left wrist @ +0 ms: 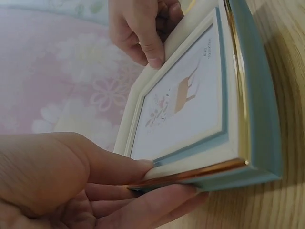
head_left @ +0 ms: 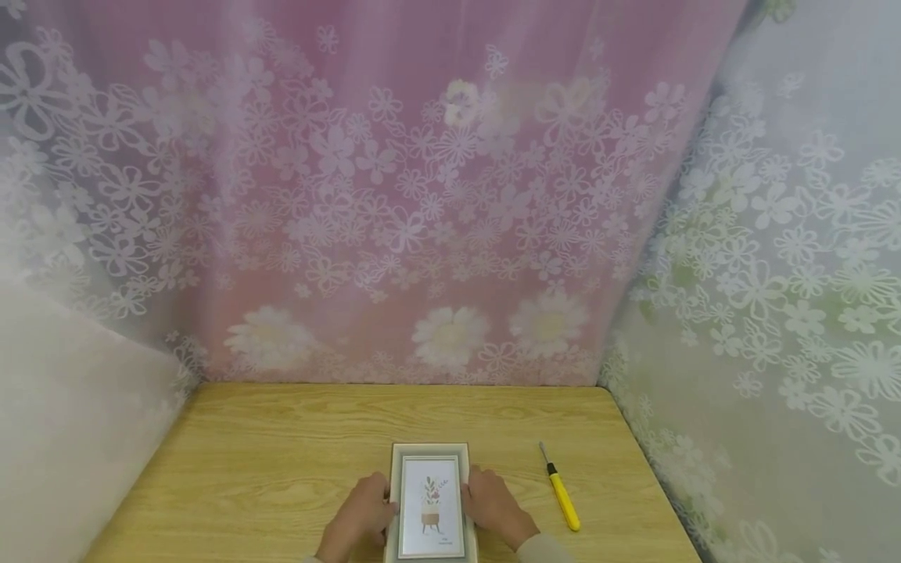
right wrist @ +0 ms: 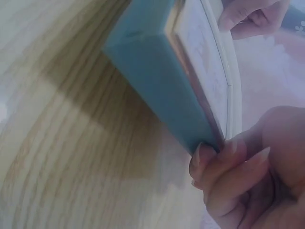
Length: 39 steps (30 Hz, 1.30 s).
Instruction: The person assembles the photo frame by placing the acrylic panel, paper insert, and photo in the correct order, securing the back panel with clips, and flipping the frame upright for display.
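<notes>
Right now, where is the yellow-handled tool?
In the head view the yellow-handled tool lies on the wooden table, right of the picture frame and the right hand, untouched.

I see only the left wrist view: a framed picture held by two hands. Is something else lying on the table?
Observer: Yes. In the head view a yellow-handled tool lies on the wooden table, to the right of the picture frame and apart from it.
Operator: Where do the hands hold the frame?
Observer: The left hand grips its left long edge, the right hand its right long edge.
Operator: What colour is the frame's outer side?
Observer: The right wrist view shows it light blue, with a gold strip next to it.
</notes>
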{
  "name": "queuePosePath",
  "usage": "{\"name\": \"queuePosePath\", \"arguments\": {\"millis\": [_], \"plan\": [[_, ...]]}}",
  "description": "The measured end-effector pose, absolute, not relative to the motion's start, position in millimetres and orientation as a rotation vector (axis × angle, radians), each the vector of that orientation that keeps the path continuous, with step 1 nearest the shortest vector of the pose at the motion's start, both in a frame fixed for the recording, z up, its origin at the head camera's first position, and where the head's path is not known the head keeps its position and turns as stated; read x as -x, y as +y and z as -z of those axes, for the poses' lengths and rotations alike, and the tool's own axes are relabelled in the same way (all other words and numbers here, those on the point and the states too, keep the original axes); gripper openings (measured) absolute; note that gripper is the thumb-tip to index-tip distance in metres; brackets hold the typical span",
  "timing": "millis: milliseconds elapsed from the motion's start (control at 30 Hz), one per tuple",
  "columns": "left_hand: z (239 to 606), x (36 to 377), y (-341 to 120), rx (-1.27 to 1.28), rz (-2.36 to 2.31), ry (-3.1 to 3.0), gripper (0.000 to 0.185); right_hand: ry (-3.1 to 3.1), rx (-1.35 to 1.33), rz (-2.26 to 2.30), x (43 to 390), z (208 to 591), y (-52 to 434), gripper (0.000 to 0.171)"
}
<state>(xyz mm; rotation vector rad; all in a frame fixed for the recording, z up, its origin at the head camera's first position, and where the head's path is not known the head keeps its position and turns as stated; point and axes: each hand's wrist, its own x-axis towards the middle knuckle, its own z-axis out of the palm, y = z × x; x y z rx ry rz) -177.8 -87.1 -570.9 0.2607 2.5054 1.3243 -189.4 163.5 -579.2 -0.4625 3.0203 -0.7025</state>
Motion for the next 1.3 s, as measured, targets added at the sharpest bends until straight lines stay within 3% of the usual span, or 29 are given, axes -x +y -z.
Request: {"name": "queuePosePath", "arguments": {"millis": [167, 600, 1300], "plan": [[579.6, 181.4, -84.3, -0.246, -1.281, 2.561, 0.015, 3.05, 0.491, 0.717, 193.8, 588.1, 164.3, 0.016], [591.7, 188.4, -76.4, -0.183, -1.17, 2.726, 0.011, 3.04, 0.422, 0.722, 203.1, 598.5, 157.8, 0.035], [599.8, 197.1, -72.4, -0.112, -1.172, 2.876, 0.015, 2.974, 0.287, 0.695, 219.6, 608.7, 151.4, 0.032]]}}
